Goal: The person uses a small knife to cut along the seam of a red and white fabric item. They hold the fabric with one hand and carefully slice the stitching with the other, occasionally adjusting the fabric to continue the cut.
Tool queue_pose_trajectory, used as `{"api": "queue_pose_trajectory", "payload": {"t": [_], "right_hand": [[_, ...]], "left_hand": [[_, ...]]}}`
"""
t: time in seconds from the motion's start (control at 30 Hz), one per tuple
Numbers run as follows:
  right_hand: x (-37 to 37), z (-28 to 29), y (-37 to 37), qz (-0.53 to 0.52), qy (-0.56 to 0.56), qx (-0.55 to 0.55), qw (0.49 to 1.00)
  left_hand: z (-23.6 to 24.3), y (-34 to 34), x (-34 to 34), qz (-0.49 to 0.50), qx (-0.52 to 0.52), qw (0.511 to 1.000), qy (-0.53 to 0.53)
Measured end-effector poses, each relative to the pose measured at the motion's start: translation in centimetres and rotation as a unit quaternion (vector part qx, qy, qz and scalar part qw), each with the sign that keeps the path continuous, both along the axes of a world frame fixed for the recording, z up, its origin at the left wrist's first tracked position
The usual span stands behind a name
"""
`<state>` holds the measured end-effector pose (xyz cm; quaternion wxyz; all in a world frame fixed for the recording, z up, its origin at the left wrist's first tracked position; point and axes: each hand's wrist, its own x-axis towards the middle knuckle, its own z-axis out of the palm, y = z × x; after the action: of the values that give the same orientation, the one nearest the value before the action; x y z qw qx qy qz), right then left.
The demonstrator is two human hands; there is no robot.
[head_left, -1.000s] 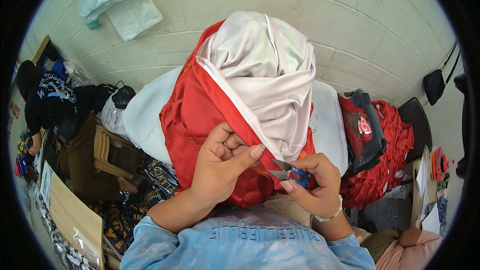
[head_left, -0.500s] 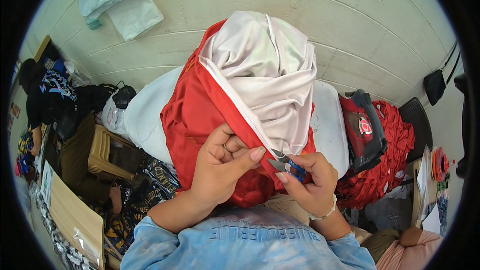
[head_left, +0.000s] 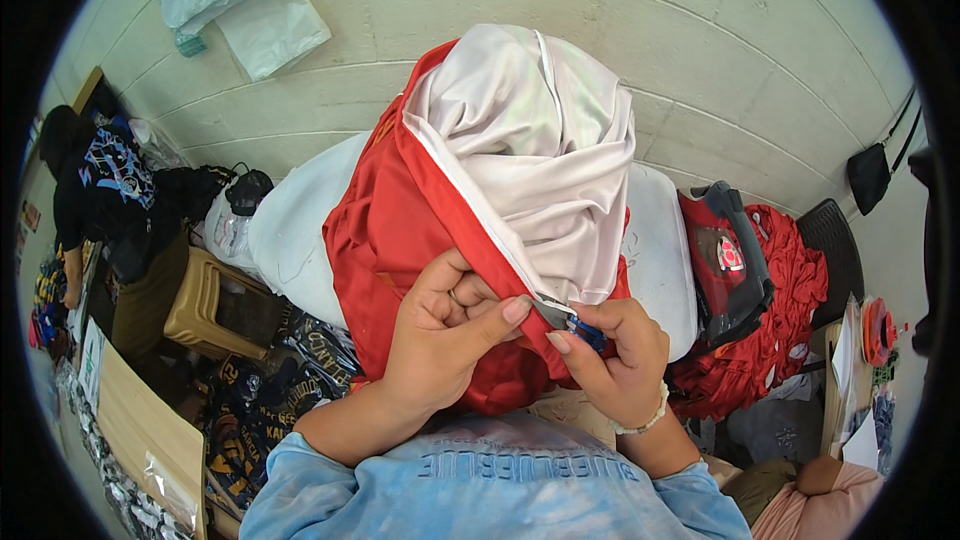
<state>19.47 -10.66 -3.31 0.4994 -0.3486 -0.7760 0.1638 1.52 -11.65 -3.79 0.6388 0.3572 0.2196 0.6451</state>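
A red garment with a white inner side lies heaped in front of me, its hem running diagonally down to my hands. My left hand pinches that red hem between thumb and fingers; a ring shows on one finger. In my right hand are small thread snips with blue handles, held between thumb and fingers. Their metal blades lie against the hem, just right of my left thumb tip. The blade tips touch or nearly touch that thumb; the exact cut point is too small to tell.
The garment rests on a white padded board. At its right stands a red and black iron-like appliance beside piled red cloth. A tan plastic stool and dark printed clothes lie left. Another person sits far left.
The snips' blades, spread apart before, have come together and moved slightly left onto the hem beside my left thumb. My left hand keeps its pinch almost unmoved.
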Motion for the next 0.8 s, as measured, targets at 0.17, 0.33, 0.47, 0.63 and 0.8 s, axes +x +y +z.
{"api": "queue_pose_trajectory", "payload": {"t": [0.17, 0.33, 0.47, 0.63, 0.8], "right_hand": [[0.0, 0.1, -0.2, -0.006, 0.006, -0.010, 1.000], [0.1, 0.2, -0.1, -0.004, 0.001, 0.002, 1.000], [0.1, -0.1, 0.0, -0.013, -0.005, 0.008, 1.000], [0.6, -0.8, 0.0, 0.092, 0.073, -0.181, 0.976], [1.8, -1.1, 0.1, 0.046, 0.082, -0.220, 0.971]], "left_hand": [[-0.1, 0.0, -0.1, 0.004, 0.032, 0.999, 0.028], [-0.2, -0.2, 0.1, 0.010, 0.036, 0.999, 0.032], [-0.4, -0.1, 0.3, 0.013, 0.038, 0.999, 0.033], [-0.1, 0.6, 0.4, 0.000, 0.088, 0.995, 0.036], [0.8, 1.3, 0.0, 0.019, 0.051, 0.998, 0.014]]}}
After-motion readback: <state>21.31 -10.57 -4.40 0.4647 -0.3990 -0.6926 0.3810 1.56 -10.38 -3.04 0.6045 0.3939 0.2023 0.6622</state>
